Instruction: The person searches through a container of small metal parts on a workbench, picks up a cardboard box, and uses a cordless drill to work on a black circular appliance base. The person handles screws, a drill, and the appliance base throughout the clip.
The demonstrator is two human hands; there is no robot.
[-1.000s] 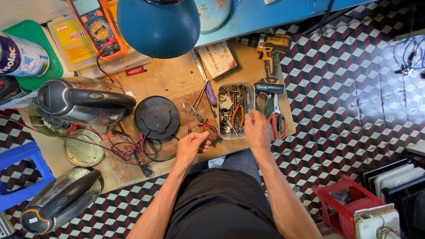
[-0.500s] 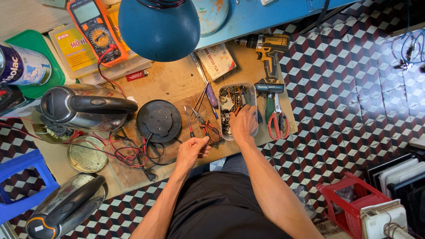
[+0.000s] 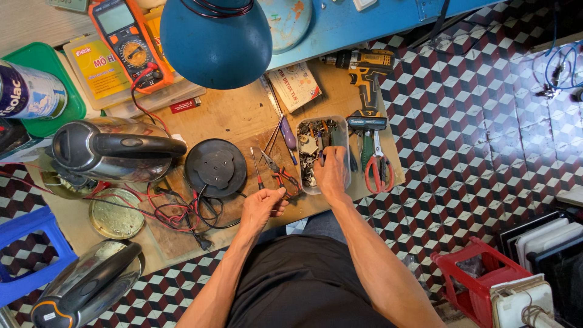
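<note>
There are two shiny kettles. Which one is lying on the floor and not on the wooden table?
The kettle at the bottom left, with the orange-tipped black handle. The other kettle lies up on the wooden table, beside the round black base.

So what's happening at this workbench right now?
A person sits at a cluttered wooden bench. Their right hand reaches into a clear plastic tray of small parts, fingers down among the pieces. The left hand rests curled near the bench edge, beside red-handled pliers. An electric kettle and its round black base sit to the left.
</note>
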